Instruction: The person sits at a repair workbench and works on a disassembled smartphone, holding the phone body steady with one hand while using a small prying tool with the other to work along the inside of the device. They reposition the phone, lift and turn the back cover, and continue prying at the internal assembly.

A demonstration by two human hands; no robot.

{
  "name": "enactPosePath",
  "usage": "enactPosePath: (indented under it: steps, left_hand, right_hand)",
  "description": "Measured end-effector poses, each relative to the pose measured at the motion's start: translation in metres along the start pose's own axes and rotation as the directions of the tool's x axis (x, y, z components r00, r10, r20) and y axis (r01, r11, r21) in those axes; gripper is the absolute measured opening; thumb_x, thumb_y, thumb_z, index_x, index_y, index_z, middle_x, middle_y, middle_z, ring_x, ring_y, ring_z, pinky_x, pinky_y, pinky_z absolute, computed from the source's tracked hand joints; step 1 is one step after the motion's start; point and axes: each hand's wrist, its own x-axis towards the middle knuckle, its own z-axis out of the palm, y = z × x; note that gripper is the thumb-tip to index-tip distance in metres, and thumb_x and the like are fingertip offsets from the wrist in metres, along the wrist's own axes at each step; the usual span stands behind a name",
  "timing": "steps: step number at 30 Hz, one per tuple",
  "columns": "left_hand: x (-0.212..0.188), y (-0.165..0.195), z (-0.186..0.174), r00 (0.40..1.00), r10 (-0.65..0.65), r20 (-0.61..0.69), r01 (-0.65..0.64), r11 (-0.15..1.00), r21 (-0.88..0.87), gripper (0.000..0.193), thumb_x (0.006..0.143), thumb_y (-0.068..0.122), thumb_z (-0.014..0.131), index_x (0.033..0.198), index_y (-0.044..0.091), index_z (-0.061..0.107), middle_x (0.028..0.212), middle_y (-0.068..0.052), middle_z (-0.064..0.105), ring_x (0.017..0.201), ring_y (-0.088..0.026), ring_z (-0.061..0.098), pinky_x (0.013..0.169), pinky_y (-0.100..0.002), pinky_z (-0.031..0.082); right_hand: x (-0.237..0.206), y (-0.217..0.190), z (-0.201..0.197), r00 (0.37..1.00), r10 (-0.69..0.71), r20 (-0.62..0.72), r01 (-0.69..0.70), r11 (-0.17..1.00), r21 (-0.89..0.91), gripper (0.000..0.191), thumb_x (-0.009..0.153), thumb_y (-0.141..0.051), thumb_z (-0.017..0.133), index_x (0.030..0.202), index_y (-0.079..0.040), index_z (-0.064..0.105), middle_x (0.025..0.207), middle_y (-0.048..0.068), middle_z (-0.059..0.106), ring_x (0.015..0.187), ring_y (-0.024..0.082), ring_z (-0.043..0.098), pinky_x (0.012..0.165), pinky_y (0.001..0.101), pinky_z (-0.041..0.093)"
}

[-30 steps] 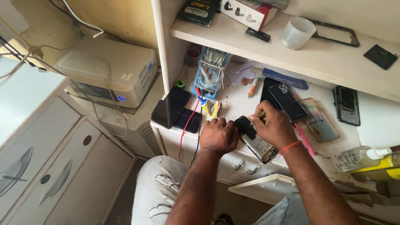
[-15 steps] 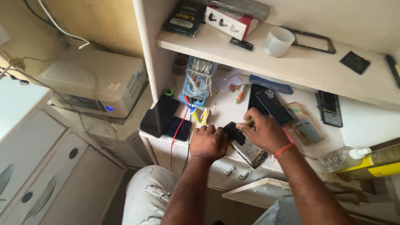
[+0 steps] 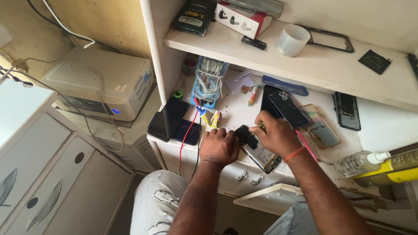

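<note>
Nearest the camera, two forearms reach up from the lap toward the front edge of the white desk (image 3: 235, 115). The left hand (image 3: 219, 146) is curled into a loose fist, its knuckles resting on the near end of an opened phone (image 3: 257, 150) that lies flat with its back cover off and its inner parts showing. The phone's long axis runs on a diagonal, one end pointing up and to the left under the left hand, the other down and to the right toward the desk's front edge. The right hand (image 3: 277, 135), an orange band at its wrist, is bunched over the phone, fingers pinching a thin tool (image 3: 256, 126) whose tip meets the phone's upper part. Just left lie two dark phones (image 3: 167, 119), side by side, with red and black leads (image 3: 187, 135) trailing past them. Farther back stand a blue device wrapped in wires (image 3: 208, 82) and, on the shelf above, a white cup (image 3: 292, 40).
</note>
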Motion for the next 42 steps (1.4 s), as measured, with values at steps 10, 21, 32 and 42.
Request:
enactPosePath:
  steps: [10,21,32,42]
  left_hand:
    - [0.0,-0.001,-0.003,1.0,-0.003,-0.006,0.003,1.0,-0.005,0.023,0.087,0.032,0.065,0.092,0.011,0.074,0.085,-0.01,0.068,0.081,-0.033,0.065,0.072,-0.048,0.048]
    - [0.0,0.003,-0.001,1.0,-0.008,-0.003,0.008,1.0,0.019,0.022,0.087,0.033,0.065,0.089,0.012,0.073,0.084,-0.01,0.067,0.081,-0.034,0.065,0.071,-0.048,0.049]
    - [0.001,0.012,-0.005,1.0,-0.008,-0.021,0.008,1.0,0.006,0.019,0.086,0.031,0.067,0.085,0.013,0.071,0.081,-0.01,0.066,0.08,-0.034,0.066,0.07,-0.049,0.049]
    - [0.001,0.009,-0.005,1.0,-0.015,-0.008,0.015,1.0,0.011,0.021,0.086,0.033,0.066,0.087,0.013,0.073,0.081,-0.009,0.067,0.08,-0.033,0.066,0.07,-0.049,0.049]
  right_hand:
    - [0.002,-0.006,0.005,1.0,-0.008,-0.004,0.008,0.999,-0.038,0.031,0.087,-0.027,0.083,0.097,-0.008,0.06,0.074,0.018,0.071,0.076,0.038,0.073,0.063,0.0446,0.055]
    - [-0.004,0.004,0.006,0.994,-0.076,-0.079,0.083,0.992,0.092,0.034,0.085,-0.024,0.081,0.099,-0.007,0.057,0.078,0.017,0.072,0.075,0.038,0.074,0.061,0.0444,0.057]
    - [-0.005,0.008,-0.003,0.994,-0.1,-0.048,0.107,0.978,0.177,0.033,0.085,-0.024,0.077,0.103,-0.007,0.055,0.081,0.018,0.072,0.079,0.038,0.075,0.065,0.0445,0.057]
    - [-0.004,-0.003,-0.003,0.986,-0.161,-0.051,0.168,0.966,0.198,0.029,0.085,-0.015,0.073,0.105,-0.007,0.054,0.087,0.017,0.073,0.086,0.038,0.074,0.069,0.0454,0.057]
